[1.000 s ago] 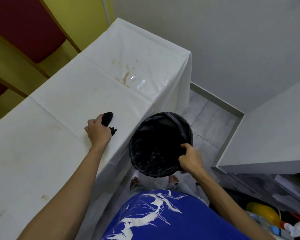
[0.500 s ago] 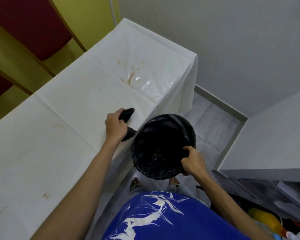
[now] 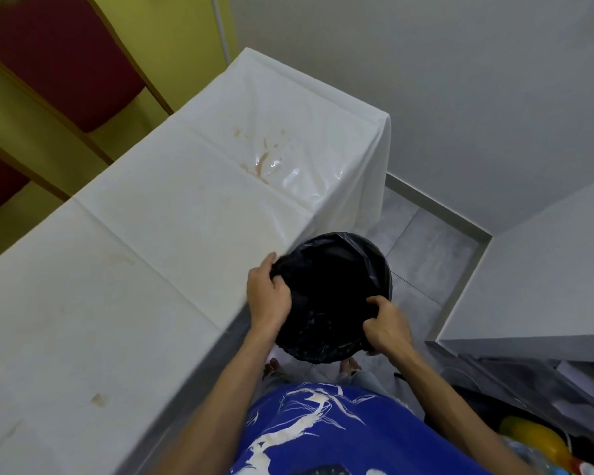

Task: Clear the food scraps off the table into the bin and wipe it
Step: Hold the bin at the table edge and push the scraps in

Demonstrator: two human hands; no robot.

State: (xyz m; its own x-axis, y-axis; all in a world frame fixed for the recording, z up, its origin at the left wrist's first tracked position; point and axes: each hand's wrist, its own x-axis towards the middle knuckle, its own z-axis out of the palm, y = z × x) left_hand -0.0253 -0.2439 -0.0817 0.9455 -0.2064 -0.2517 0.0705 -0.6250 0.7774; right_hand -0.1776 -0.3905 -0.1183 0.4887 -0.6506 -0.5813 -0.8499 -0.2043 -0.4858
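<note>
Now left grip (image 3: 268, 299) has brought cloth (image 3: 283, 269) to bin (image 3: 364, 255).

- Place: communal dining or function room.
- Long surface (image 3: 134, 269) under a white plastic cover, with brown stains (image 3: 261, 162).
- Red padded chairs (image 3: 59, 53), wooden frames, along its far side.
- Grey floor tiles (image 3: 426, 252); bin (image 3: 350, 265) with black liner.

Both forearms reach forward. The left hand (image 3: 268, 298) curls round a dark bundle (image 3: 284, 269), perhaps a cloth; the right hand (image 3: 386, 329) grips the round black-lined bin (image 3: 374, 258) at its near rim.
</note>
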